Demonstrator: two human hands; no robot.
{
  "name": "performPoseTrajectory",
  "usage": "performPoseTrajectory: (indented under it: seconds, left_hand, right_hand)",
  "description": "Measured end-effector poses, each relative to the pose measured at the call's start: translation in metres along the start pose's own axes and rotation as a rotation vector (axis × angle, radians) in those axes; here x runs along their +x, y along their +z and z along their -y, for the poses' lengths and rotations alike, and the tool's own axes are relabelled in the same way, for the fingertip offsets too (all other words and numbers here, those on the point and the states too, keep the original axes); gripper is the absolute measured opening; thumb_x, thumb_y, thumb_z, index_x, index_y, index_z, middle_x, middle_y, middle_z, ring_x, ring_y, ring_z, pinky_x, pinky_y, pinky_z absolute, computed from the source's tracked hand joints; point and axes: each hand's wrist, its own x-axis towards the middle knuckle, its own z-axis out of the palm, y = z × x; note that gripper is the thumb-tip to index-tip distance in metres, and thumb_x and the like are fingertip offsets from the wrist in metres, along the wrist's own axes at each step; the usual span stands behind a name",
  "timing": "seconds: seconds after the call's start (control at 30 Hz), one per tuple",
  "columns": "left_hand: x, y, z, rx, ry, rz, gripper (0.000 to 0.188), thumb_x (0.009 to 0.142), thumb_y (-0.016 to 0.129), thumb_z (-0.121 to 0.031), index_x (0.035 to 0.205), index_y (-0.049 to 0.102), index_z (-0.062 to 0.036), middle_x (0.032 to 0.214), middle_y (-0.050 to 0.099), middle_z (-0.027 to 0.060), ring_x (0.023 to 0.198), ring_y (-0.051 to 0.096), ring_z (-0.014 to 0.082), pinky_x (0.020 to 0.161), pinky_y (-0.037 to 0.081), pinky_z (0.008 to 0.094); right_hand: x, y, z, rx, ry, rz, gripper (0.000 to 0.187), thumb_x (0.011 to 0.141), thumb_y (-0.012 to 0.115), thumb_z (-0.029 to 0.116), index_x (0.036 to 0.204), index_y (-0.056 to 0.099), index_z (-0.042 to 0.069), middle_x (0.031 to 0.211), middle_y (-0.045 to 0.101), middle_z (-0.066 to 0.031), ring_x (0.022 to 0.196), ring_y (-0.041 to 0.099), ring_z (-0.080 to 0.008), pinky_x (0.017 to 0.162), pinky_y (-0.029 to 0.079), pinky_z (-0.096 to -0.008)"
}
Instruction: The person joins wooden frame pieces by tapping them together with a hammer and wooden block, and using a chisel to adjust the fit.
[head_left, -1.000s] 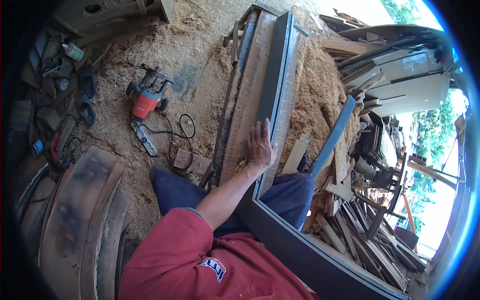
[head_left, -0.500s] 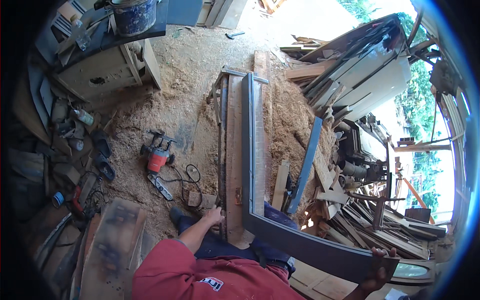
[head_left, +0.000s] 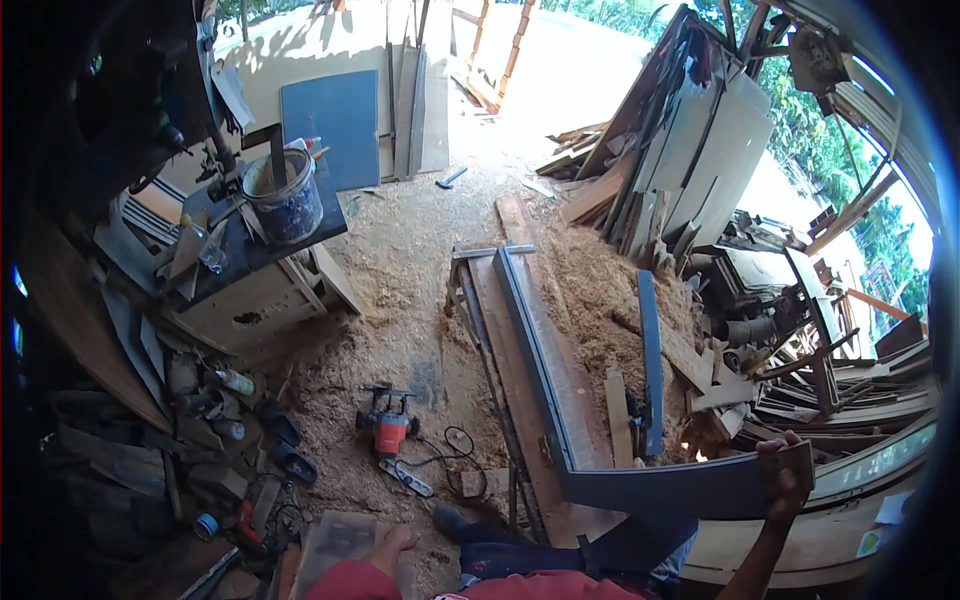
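Right hand [head_left: 785, 480] grips grey frame [head_left: 650, 488], raised since | left hand [head_left: 392, 548] now off it, open

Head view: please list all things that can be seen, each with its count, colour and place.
Frame: one, grey, L-shaped, long arm on the sawdust floor at centre, short arm running right at the bottom.
Router: one, red, on the sawdust left of the frame, with a black cable.
Bucket: one, blue and white, on the dark bench top, upper left.
Panel: one, grey-blue, leaning against the back wall.
Plank: one, blue-grey, upright in the scrap right of the frame.
Wood offcuts: many, brown and grey, piled at the right.
Left hand: one, at the bottom edge, open, holding nothing.
Right hand: one, lower right, gripping the end of the frame's short arm.
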Motion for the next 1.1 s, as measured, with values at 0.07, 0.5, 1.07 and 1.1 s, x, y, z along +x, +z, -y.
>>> performPoseTrajectory:
  seconds: [0.07,0.5,1.07,1.1]
  left_hand:
    - [0.006,-0.033,-0.007,0.022,-0.044,-0.021,0.05,0.087,0.059,-0.042,0.111,0.07,0.0001,0.121,0.063,0.0257,0.115,0.06,0.0407,0.1,0.047,0.0463]
    - [0.071,-0.088,-0.112,-0.122,0.212,0.075,0.053,0.089,0.057,-0.044,0.123,0.065,-0.004,0.124,0.064,0.0221,0.117,0.06,0.0377,0.101,0.046,0.0436]
    - [0.034,-0.209,-0.013,-0.075,0.074,-0.177,0.034,0.092,0.062,-0.032,0.102,0.07,-0.0013,0.083,0.07,0.0109,0.069,0.067,0.0214,0.062,0.055,0.0389]
    - [0.026,-0.207,-0.008,-0.24,0.027,-0.228,0.03,0.09,0.065,-0.03,0.097,0.071,-0.0011,0.08,0.07,0.0119,0.069,0.067,0.0223,0.063,0.054,0.0393]
  right_hand:
    - [-0.009,-0.002,0.008,-0.022,0.013,-0.076,0.068,0.086,0.065,0.027,0.138,0.041,-0.009,0.114,0.061,-0.0212,0.109,0.062,-0.0346,0.099,0.049,-0.0477]
    - [-0.002,0.03,0.021,-0.066,-0.017,0.028,0.059,0.086,0.067,0.03,0.129,0.053,-0.008,0.104,0.064,-0.0205,0.103,0.064,-0.0352,0.093,0.051,-0.049]
    - [-0.015,-0.006,0.037,-0.159,-0.099,-0.141,0.115,0.067,0.084,0.058,0.152,0.031,0.001,0.125,0.062,-0.0193,0.121,0.059,-0.0304,0.107,0.04,-0.0455]
    - [-0.019,-0.011,0.029,-0.209,-0.134,-0.171,0.118,0.065,0.085,0.059,0.152,0.03,0.001,0.126,0.062,-0.0184,0.121,0.058,-0.0301,0.107,0.04,-0.0451]
